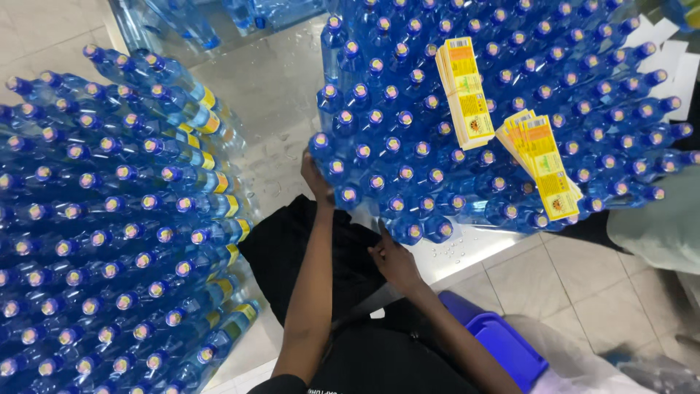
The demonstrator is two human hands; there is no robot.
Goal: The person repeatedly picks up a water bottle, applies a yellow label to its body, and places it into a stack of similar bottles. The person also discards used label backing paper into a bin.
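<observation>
Close by left hand: blue bottles, purple-capped, upright; right hand touching.

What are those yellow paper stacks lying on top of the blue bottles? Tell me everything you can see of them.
Two bundles of yellow labels rest flat on the caps of the unlabelled blue bottles on the wet table. They look like thin printed paper, yellow with orange bands and small pictures. The upper bundle lies fairly squared; the lower bundle is fanned out, its edges slipping apart. Neither hand touches them: the left hand and right hand are at the nearest bottles.
</observation>
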